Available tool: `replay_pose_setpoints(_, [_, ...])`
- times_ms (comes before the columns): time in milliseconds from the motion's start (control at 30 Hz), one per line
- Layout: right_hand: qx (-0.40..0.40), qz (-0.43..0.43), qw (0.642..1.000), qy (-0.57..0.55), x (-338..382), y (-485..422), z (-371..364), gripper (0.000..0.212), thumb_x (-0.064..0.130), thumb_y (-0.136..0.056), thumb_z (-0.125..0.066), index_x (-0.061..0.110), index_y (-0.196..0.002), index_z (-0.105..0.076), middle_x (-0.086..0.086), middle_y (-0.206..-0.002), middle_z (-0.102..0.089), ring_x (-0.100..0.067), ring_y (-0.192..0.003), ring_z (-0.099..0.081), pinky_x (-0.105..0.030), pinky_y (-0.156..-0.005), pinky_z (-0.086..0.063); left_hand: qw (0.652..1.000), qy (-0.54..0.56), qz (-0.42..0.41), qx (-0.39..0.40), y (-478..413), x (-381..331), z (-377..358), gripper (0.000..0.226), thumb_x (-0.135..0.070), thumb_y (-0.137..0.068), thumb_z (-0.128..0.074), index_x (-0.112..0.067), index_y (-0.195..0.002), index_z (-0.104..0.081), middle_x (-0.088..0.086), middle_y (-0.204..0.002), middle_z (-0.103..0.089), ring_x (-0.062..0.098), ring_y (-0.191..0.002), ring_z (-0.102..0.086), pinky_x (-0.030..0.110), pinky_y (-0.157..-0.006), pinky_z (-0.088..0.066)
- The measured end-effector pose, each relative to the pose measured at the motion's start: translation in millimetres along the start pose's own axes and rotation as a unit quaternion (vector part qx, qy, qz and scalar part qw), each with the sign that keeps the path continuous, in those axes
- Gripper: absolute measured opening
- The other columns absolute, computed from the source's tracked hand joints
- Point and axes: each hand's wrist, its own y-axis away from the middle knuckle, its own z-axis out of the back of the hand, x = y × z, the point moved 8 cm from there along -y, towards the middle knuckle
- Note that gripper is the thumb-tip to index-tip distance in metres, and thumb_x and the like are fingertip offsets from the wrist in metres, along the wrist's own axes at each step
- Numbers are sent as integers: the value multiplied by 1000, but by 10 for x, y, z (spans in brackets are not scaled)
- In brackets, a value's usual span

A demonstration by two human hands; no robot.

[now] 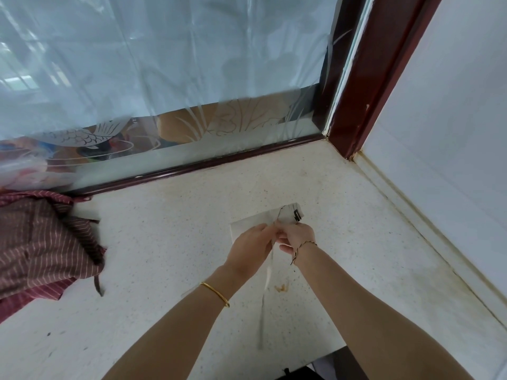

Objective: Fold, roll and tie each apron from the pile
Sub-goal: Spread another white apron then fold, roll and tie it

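1. Both hands are meeting over the pale rolled apron (248, 224) lying mid-counter (164, 242).
2. Left hand (251, 246) and right hand (296, 237) are both pinching its strap (267, 281), which is trailing toward the camera.
3. Striped apron pile (41, 242) is sitting well off to the left.

Home: speckled counter (170, 242) beneath etched-glass window (164, 78).

No legible text, label, brand, number or sign found anywhere in view; the glass bears etched pictures only.
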Motion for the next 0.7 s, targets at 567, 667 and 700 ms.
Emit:
replay_pose_setpoints(567, [19, 107, 994, -9, 37, 30, -111, 7, 25, -95, -53, 20, -93, -57, -13, -102, -66, -35, -94, -65, -54, -83, -54, 750, 517, 414, -7, 106, 358, -182, 17, 2, -96, -39, 3, -97, -56, 20, -76, -70, 34, -67, -69, 43, -66, -60])
replay_pose_setpoints(667, [18, 94, 995, -26, 13, 45, -98, 7, 25, -97, -50, 19, -93, -52, -9, -97, -62, -28, -79, -64, -38, -60, -58, 736, 521, 433, 11, 119, 361, -196, 17, 4, -95, -41, 4, -97, -58, 24, -80, -68, 30, -62, -69, 38, -59, -60])
replay_pose_setpoints(700, [18, 97, 995, -24, 20, 40, -90, 9, 24, -97, -50, 19, -91, -51, -6, -91, -60, -21, -71, -60, -28, -48, -52, 741, 511, 434, 19, 122, 363, -199, 17, 3, -95, -42, 5, -99, -59, 23, -80, -67, 29, -60, -68, 37, -59, -60])
